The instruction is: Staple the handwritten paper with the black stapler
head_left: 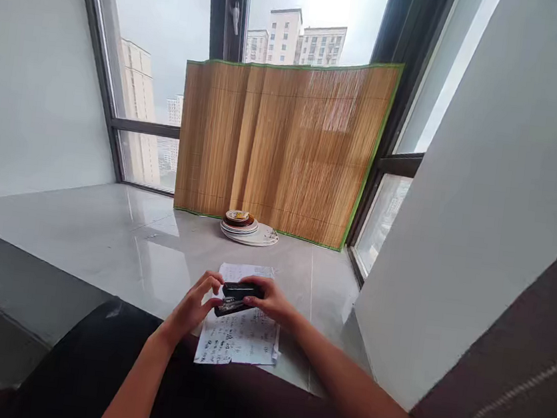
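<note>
A black stapler (pixel 234 298) is held over the papers, its jaws spread apart and its metal inside showing. My right hand (pixel 268 298) wraps round its right end. At its left end, the fingers and thumb of my left hand (pixel 196 301) close on the upper and lower arms. Beneath both hands lie sheets of paper (pixel 237 345) covered in handwriting, on the tiled sill near its front edge. Part of the writing is hidden by the hands and the stapler.
Behind the papers stands a stack of plates (pixel 239 227) on a larger white oval plate (pixel 268 236). A bamboo mat (pixel 285 149) with green edging leans against the windows. A white wall (pixel 481 192) bounds the tiled sill (pixel 153 248) on the right.
</note>
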Motion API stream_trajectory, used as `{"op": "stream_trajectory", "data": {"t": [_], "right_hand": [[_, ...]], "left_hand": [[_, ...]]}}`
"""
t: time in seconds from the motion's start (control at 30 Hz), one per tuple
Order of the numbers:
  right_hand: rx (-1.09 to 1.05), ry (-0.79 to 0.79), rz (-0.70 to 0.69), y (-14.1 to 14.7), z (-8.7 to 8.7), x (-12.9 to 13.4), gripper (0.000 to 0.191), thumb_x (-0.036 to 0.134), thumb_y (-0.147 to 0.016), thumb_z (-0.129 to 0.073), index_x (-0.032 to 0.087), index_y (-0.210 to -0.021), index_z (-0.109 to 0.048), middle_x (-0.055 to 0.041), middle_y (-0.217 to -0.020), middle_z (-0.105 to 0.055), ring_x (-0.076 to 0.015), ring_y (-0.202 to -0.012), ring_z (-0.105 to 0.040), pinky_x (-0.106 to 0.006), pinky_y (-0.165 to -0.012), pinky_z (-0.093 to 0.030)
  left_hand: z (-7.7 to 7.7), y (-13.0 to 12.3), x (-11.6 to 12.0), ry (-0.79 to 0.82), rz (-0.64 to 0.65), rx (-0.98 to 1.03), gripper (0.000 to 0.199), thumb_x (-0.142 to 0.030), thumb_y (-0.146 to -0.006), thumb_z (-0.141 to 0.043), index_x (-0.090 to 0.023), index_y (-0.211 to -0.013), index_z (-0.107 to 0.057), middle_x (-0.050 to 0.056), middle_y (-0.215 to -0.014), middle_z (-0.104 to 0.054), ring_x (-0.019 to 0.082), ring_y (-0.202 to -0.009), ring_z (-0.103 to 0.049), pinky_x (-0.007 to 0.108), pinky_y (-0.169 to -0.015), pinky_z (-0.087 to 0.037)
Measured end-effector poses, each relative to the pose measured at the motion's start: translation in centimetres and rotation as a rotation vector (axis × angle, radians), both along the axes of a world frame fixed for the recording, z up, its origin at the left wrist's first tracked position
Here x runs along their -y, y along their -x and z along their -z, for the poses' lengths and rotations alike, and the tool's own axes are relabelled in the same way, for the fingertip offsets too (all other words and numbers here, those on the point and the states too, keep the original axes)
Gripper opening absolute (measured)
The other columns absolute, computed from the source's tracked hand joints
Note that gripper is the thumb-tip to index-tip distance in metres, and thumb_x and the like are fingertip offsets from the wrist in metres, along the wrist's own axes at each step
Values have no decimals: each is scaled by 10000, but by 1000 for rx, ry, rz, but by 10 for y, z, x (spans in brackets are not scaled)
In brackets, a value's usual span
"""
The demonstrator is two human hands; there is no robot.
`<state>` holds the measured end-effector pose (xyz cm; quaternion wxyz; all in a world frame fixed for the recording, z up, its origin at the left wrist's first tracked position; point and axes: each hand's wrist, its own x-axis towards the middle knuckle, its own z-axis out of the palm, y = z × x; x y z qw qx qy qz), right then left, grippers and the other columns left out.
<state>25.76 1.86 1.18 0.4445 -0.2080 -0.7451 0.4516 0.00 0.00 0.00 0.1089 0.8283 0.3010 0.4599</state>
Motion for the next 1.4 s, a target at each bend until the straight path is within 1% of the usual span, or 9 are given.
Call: {"op": "stream_trajectory", "data": {"t": [0.17,0.33,0.57,0.77,1.03,1.1,1.23,1.3,1.4], "right_hand": [[113,-48,88,6,7,0,401,370,-800,-793,197,-1154,-722,-36,-1022,-717,-212,-941,-650,-325,-859,-498],[268,-53,228,15,8,9,334,286,-774,-771,223,-1097,-711,-10,-955,-701,-183,-871,-627,-274,-757,-505],[419,-129,216,17,-6,19,293,264,-735,-778,222,-1014,-698,15,-882,-683,-158,-804,-598,-240,-702,-448],[681,-123,195,-20,-24,11,250,282,-699,-781,202,-899,-654,35,-819,-624,-134,-752,-542,-231,-667,-392],[893,162,43,-85,-46,0,415,528,-742,-795,188,-952,-683,1,-879,-663,-164,-780,-587,-249,-651,-433],[819,182,77,-93,-38,-12,469,636,-875,-625,176,-945,-684,-34,-899,-679,-187,-816,-618,-280,-695,-481],[707,-151,684,-87,4,-43,405,498,-1011,-428,202,-1102,-689,-126,-1209,-682,-269,-1147,-612,-437,-1001,-484],[815,-310,670,-80,27,-58,408,424,-963,-538,217,-1303,-625,-134,-1496,-528,-295,-1385,-478,-490,-1154,-377],[1023,-256,613,-76,47,-76,546,407,-994,-478,168,-1485,-489,-159,-1631,-363,-310,-1532,-298,-515,-1234,-264]], "left_hand": [[-12,6,7,-35,-109,-8,151,-152,-913,-628,-222,-890,-496,62,-1165,-563,209,-1094,-590,350,-949,-490],[-17,7,8,-101,-300,131,49,-174,-950,-576,-210,-917,-580,56,-1081,-556,168,-852,-579,313,-753,-489],[-11,5,5,-88,-303,66,118,-120,-931,-539,-203,-912,-622,57,-1107,-534,155,-833,-591,350,-840,-530],[-11,5,6,-100,-302,53,141,-100,-914,-538,-204,-893,-630,63,-1119,-531,151,-812,-611,353,-827,-563],[-8,5,7,-55,-286,39,127,-129,-937,-533,-209,-900,-625,66,-1156,-507,143,-814,-616,354,-831,-569],[-8,5,7,-53,-286,38,126,-130,-934,-537,-211,-899,-627,67,-1155,-512,147,-817,-619,356,-829,-571],[-7,5,6,-50,-281,31,132,-128,-934,-534,-213,-899,-628,67,-1154,-515,148,-815,-619,357,-830,-571],[-7,5,6,-48,-278,28,133,-127,-937,-530,-212,-901,-626,67,-1158,-511,146,-817,-618,357,-836,-569],[-6,4,6,-48,-272,25,138,-124,-943,-520,-208,-908,-623,71,-1163,-504,143,-818,-610,360,-845,-566]]}}
